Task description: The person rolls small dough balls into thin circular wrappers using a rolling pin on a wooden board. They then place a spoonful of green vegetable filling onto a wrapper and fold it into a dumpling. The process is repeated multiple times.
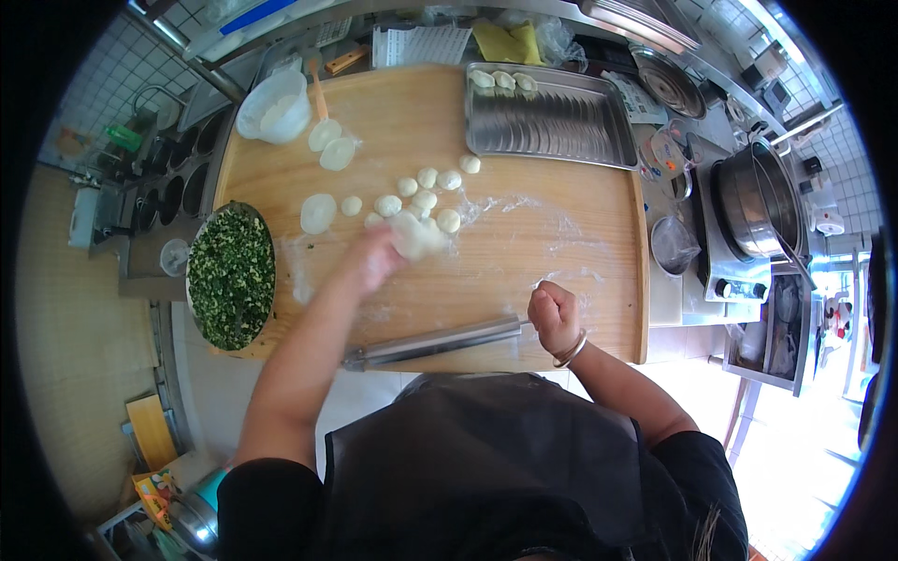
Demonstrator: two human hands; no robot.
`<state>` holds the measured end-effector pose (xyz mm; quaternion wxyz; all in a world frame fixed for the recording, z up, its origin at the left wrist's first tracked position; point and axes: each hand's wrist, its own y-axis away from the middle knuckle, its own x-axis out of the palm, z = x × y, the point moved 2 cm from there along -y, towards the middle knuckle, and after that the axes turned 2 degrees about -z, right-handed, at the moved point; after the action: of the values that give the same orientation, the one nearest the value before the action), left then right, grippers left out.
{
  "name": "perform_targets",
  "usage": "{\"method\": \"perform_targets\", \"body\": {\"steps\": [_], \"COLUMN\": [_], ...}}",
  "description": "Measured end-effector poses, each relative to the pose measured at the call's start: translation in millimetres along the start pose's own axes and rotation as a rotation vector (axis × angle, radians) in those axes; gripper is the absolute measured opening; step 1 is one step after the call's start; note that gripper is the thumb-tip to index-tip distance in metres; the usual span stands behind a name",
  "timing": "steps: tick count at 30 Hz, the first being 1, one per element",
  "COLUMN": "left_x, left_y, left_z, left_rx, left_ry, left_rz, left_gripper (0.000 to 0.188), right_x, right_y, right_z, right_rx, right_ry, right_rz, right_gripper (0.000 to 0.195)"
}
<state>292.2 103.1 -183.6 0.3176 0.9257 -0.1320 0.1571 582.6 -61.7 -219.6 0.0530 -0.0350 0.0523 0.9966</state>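
Note:
My left hand, blurred, holds a thin dough wrapper beside several small dough balls on the floured wooden board. My right hand, a bracelet at its wrist, is closed around one handle of a metal rolling pin that lies near the board's front edge. Rolled wrappers lie at the left, one alone and two overlapping by a wooden-handled tool. An oval bowl of chopped green filling stands at the board's left edge. Folded dumplings sit in a metal tray.
A white plastic bowl stands at the board's back left corner. Past the right edge are a small metal bowl with plastic film and a large steel pot on a stove. Papers and a yellow cloth lie behind the board.

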Motion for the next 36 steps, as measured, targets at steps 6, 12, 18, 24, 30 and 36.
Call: {"method": "perform_targets", "body": {"steps": [6,12,18,24,30,36], "left_x": [15.3,81.7,114.3,140.0,102.1,99.9], "left_y": [-21.0,-16.6,-28.8,-14.2,-9.0,-8.9], "left_z": [-23.9,81.8,41.5,48.5,60.9,62.5], "left_rx": [0.341,0.706,0.656,0.733,0.470,0.526], "left_ry": [-0.992,-1.788,-1.870,-1.882,-1.106,-1.591], "left_rz": [-0.423,-0.081,0.039,0.299,0.087,0.158], "left_gripper": [0.053,0.088,0.094,0.095,0.023,0.013], "right_x": [6.2,4.3,2.0,3.5,-5.5,10.8], "right_y": [0.6,10.2,16.2,14.8,20.3,-23.4], "right_z": [31.6,33.3,37.8,51.2,23.3,41.1], "right_rx": [-0.084,-0.037,-0.065,-0.139,-0.071,-0.263], "right_ry": [-0.040,0.010,0.023,-0.017,0.009,-0.042], "right_rz": [0.025,0.020,0.048,0.105,0.107,0.081], "right_gripper": [0.029,0.030,0.029,0.027,0.028,0.031]}}
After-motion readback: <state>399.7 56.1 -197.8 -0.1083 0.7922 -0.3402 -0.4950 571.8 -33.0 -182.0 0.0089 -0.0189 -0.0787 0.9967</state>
